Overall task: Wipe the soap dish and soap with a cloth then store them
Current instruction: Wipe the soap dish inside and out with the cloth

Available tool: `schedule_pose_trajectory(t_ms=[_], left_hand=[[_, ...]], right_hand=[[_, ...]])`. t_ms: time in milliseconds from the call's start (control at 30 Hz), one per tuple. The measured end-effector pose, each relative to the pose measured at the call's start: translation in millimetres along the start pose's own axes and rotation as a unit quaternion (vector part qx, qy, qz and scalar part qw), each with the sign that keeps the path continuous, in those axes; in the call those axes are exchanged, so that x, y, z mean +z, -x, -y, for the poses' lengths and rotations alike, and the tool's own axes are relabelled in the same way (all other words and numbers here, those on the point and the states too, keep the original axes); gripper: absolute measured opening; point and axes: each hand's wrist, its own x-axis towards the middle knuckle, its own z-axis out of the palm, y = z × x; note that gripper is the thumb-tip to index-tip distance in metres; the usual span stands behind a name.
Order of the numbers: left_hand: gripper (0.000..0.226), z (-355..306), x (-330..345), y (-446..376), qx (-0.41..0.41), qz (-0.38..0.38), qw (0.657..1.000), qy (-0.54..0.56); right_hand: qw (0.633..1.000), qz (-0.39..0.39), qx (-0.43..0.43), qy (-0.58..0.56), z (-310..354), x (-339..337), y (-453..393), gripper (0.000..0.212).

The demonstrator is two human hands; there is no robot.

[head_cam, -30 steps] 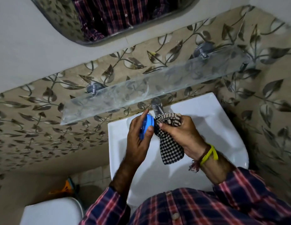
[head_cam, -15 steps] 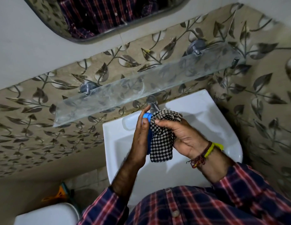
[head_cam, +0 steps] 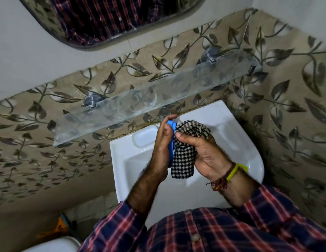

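Just right of frame centre in the head view, the left hand (head_cam: 163, 142) grips a blue plastic soap dish (head_cam: 171, 140) on edge, long axis running up the frame. Pressed against its right face is a black-and-white checked cloth (head_cam: 185, 151), bunched in the grasping right hand (head_cam: 202, 151). Any wiping stroke would likely run along that axis. Both sit over the white ceramic basin (head_cam: 133, 171); no soap shows.
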Motion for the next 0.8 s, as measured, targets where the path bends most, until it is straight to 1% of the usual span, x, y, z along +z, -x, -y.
schedule_pose_trajectory(t_ms=[67, 133, 233, 333, 433, 533, 700, 800], left_hand=[[0.036, -1, 2, -1, 0.009, 0.001, 1.0, -0.008], [0.036, 1, 3, 1, 0.009, -0.002, 1.0, -0.013], [0.035, 6, 2, 1, -0.003, 0.004, 1.0, -0.015], [0.034, 11, 2, 2, -0.016, 0.003, 1.0, 0.004], [0.042, 3, -1, 0, -0.017, -0.017, 1.0, 0.006], [0.051, -6, -7, -9, -0.01, -0.038, 0.999, -0.019], [0.043, 2, -1, -2, -0.01, -0.022, 0.999, -0.025], [0.04, -4, -4, -13, 0.004, -0.036, 0.998, -0.057]], right_hand=[[1.0, 0.003, -0.019, 0.019, 3, -3, 2, 0.034], [0.999, -0.01, -0.03, 0.043, 4, -6, 4, 0.033], [0.997, -0.028, -0.026, 0.061, 7, -5, 4, 0.034], [0.997, -0.039, -0.025, 0.054, 9, 0, -1, 0.029], [0.996, -0.022, -0.03, 0.076, 2, 2, 1, 0.024], [0.993, -0.004, -0.029, 0.118, -8, 3, 7, 0.026], [0.992, -0.017, -0.067, 0.108, 11, 6, -5, 0.026], [0.987, -0.001, -0.052, 0.151, 3, 4, 4, 0.025]])
